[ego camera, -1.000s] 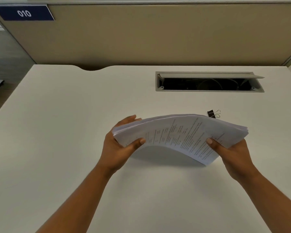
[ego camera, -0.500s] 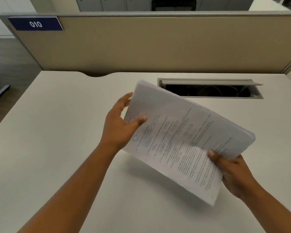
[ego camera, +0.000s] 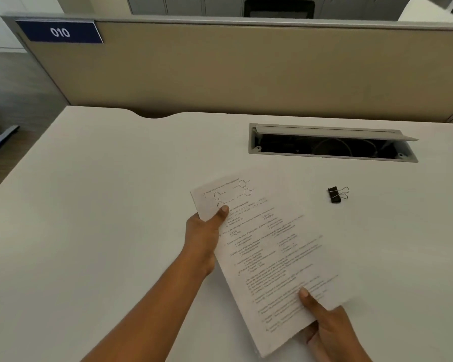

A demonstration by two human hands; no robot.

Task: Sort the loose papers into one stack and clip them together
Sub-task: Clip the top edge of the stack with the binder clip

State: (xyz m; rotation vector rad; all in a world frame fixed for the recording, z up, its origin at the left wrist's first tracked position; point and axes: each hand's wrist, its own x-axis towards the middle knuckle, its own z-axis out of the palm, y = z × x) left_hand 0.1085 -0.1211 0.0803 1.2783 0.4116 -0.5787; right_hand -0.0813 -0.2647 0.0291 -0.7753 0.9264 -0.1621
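Observation:
A stack of printed white papers is held over the white desk, its long side running from upper left to lower right. My left hand grips the stack's far left corner, thumb on top. My right hand holds the near edge, thumb pressed on the top sheet. A black binder clip with silver handles lies on the desk to the right of the stack's far end, apart from both hands.
An open cable tray is sunk into the desk behind the clip. A beige partition with a blue "010" label closes off the desk's far edge.
The stack has swung from tilted up to lying flatter and lower, turned lengthwise toward me. The binder clip, hidden half a second ago, shows again.

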